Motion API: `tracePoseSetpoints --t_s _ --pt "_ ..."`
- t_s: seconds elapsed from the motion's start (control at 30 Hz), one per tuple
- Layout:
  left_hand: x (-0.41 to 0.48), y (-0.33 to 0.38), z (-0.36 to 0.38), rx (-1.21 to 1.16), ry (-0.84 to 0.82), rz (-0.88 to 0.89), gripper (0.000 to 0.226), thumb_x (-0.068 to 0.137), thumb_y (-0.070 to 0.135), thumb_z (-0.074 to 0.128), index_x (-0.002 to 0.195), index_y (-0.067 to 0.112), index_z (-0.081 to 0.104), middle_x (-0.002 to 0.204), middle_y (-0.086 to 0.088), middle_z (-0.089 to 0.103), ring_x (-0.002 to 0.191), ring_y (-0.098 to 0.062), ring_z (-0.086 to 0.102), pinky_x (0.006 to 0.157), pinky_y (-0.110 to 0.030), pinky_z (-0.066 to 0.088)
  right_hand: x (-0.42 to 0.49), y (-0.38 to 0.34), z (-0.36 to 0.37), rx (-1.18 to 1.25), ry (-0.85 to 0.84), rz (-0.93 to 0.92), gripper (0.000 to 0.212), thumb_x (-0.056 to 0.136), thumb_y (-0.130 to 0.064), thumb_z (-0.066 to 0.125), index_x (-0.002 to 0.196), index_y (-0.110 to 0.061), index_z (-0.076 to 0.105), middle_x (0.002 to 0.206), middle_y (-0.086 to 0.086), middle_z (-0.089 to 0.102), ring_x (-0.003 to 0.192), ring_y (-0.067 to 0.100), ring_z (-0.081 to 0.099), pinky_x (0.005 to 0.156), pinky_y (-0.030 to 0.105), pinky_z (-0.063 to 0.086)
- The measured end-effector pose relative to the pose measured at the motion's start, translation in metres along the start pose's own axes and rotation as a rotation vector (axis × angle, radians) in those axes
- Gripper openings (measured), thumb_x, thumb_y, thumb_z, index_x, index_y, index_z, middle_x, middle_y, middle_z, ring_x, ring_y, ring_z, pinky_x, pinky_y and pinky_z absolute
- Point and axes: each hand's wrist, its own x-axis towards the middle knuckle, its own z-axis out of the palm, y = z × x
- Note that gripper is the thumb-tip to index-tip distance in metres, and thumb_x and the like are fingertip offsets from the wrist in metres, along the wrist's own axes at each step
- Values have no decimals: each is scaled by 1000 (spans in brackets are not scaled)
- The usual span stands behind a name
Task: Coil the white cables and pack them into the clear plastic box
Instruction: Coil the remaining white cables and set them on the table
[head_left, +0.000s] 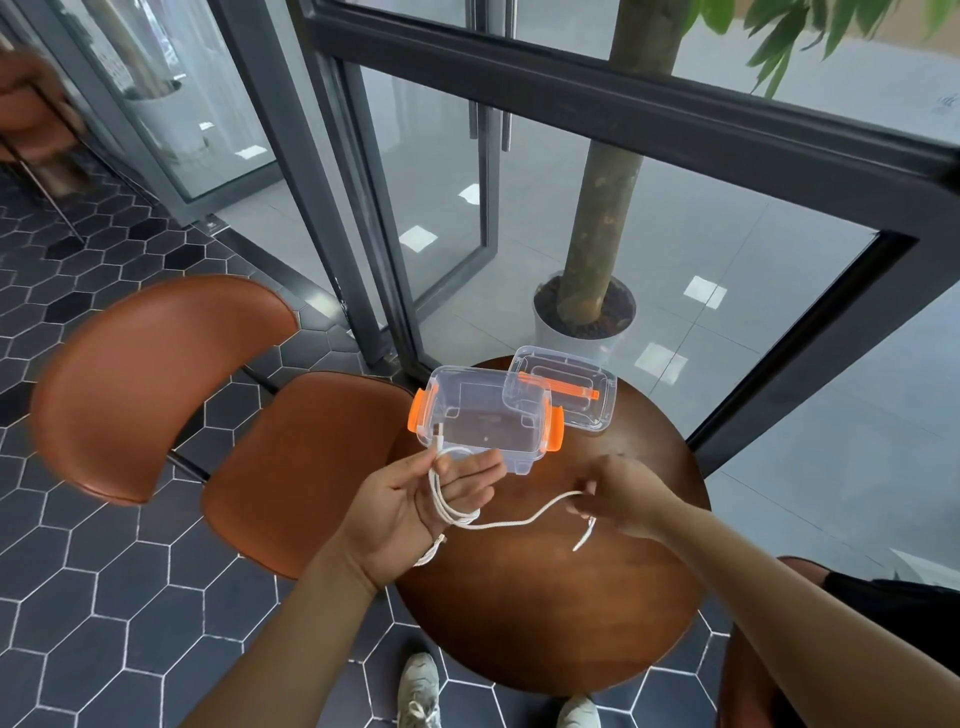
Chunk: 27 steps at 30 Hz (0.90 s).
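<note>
A white cable (524, 519) runs between my two hands above the round wooden table (561, 613). My left hand (415, 499) holds it palm up, with a few loops wound round the fingers and one plug end sticking up by the thumb. My right hand (618, 499) pinches the cable further along, and its free end hangs below the fingers. The clear plastic box (485, 415) with orange latches stands open on the table just beyond my left hand. I cannot tell whether anything lies inside it.
The box's clear lid (566, 395) with an orange handle lies behind the box on the right. A brown leather chair (218, 415) stands left of the table. A potted tree (587, 312) and dark glass door frames are behind. My shoes show below.
</note>
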Motion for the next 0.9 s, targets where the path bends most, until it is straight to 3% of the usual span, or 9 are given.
tracePoseSetpoints --t_s 0.07,0.13,0.23,0.33,0.4,0.47,0.63,0.8,0.9 --pt "-1 2 -2 -29 -5 11 51 105 23 31 75 -1 65 142 -38 47 136 -49 45 112 -56 37 -2 7 7 -74 23 -2 31 88 -32 74 65 -32 53 66 -18 50 72 13 55 55 17 33" --pt "0 2 -3 -21 27 66 50 104 24 33 74 2 66 139 -37 51 133 -48 49 108 -53 44 -6 13 14 -68 40 -28 27 83 -44 76 72 -29 56 68 -15 52 73 13 56 55 22 36" --pt "1 8 -4 -125 84 160 26 94 23 52 75 7 60 131 -31 61 113 -37 68 73 -35 64 -11 19 20 -137 97 -60 35 81 -59 70 83 -25 63 75 -12 58 74 11 57 59 28 42" --pt "-3 22 -8 -226 203 324 12 83 18 63 76 10 58 117 -25 71 80 -18 77 44 -18 50 -18 33 27 -90 118 -14 38 86 -66 61 87 -28 57 69 -9 57 71 15 59 59 30 40" --pt "-7 38 -11 -273 246 437 30 100 18 46 75 11 62 109 -20 74 65 -9 74 38 -14 42 -24 47 35 -164 98 31 41 89 -73 48 118 -44 53 72 -8 60 71 15 60 62 30 42" --pt "-10 54 -16 -268 258 508 40 106 22 37 75 12 61 108 -17 75 63 -7 73 38 -13 40 -34 64 46 -269 82 102 63 92 -75 38 147 -46 32 79 -6 65 76 16 63 66 29 44" --pt "-4 58 -18 -149 314 509 36 105 27 38 76 14 55 114 -18 73 74 -10 76 42 -16 44 -35 88 71 -162 110 282 69 89 -58 63 147 -29 39 128 -2 66 117 20 61 93 34 51" --pt "11 27 -2 -116 285 379 31 105 27 38 81 16 54 109 -17 74 81 -17 77 50 -20 52 -14 44 69 35 -74 119 118 69 -46 85 160 -35 11 154 -2 35 142 25 32 115 41 34" --pt "18 11 6 -137 223 316 28 102 28 40 83 14 55 107 -18 75 86 -22 77 54 -24 57 -9 0 54 329 -106 -37 118 72 -40 85 158 -45 5 165 -9 12 152 24 14 123 49 24"
